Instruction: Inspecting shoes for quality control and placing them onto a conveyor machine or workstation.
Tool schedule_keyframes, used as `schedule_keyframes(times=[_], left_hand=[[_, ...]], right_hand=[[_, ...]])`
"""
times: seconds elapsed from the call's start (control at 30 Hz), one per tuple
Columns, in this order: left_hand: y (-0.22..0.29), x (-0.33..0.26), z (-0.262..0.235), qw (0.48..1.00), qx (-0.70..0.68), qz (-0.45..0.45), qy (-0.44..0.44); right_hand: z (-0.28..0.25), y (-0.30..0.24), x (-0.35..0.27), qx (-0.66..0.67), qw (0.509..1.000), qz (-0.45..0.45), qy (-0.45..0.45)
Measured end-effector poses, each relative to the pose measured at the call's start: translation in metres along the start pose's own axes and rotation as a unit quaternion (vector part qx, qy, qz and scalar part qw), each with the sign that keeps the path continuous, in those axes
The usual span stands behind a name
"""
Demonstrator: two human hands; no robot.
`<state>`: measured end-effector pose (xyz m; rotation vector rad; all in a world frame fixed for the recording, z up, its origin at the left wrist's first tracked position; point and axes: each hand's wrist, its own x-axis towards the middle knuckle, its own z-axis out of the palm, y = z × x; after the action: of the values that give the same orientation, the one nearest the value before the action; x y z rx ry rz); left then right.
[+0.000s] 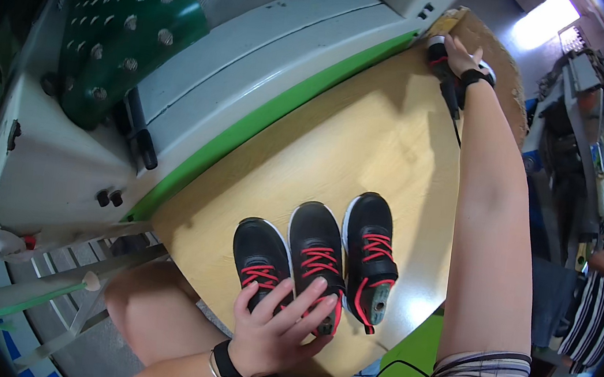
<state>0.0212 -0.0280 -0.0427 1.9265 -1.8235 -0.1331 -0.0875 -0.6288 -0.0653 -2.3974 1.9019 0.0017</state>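
Observation:
Three black shoes with red laces and white sole edges stand side by side on a pale wooden tabletop, toes pointing away from me. My left hand, fingers spread, lies over the heel ends of the left shoe and the middle shoe. Just right of them stands the right shoe, a grey-green insert showing in its heel opening. At the far right end, my right hand has its fingers on another black shoe with a white edge. My palm and wrist partly hide that shoe.
A worn cardboard-like box edge borders the far right end. Along the far side runs a white machine frame with a green strip; a green perforated cover stands left. Beyond my right arm, another person's striped sleeve shows near cluttered shelves.

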Motion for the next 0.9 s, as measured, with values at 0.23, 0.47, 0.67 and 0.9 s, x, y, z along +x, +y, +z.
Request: schedule_keyframes(times=[0.23, 0.47, 0.67, 0.9], left_hand=[[0.000, -0.001, 0.001, 1.000, -0.015, 0.019, -0.004], [0.002, 0.002, -0.007, 0.999, -0.033, 0.015, -0.004], [0.000, -0.001, -0.003, 0.998, -0.050, 0.028, 0.034], [0.001, -0.004, -0.004, 0.993, -0.076, 0.058, 0.066]], right_hand=[[0.022, 0.081, -0.001, 0.048, 0.989, -0.004, 0.139], [0.032, 0.098, -0.201, 0.227, 0.942, -0.221, 0.112], [0.004, 0.098, -0.446, 0.265, 0.942, -0.193, 0.066], [0.012, 0.104, -0.516, 0.365, 0.924, 0.031, 0.107]])
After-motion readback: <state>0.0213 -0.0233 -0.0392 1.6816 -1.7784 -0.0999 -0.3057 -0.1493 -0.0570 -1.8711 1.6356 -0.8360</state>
